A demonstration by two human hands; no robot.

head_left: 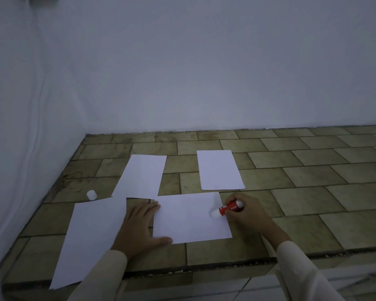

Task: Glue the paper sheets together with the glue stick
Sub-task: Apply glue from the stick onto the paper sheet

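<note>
Low in the frame's center, the left hand (139, 224) lies flat, fingers spread, pinning the sheet (191, 218) so it won't slide while the right hand (245, 210) grips the glue stick (228, 208) (cap (91, 195) off, lower left), tip on the paper's right edge.

Tiled ledge (291, 174) bears four sheets (191, 218), white cap (91, 195).

Left hand (139, 227) flat, fingers spread (palm down); right hand (245, 210) curled in a grip, cream sleeves.
</note>
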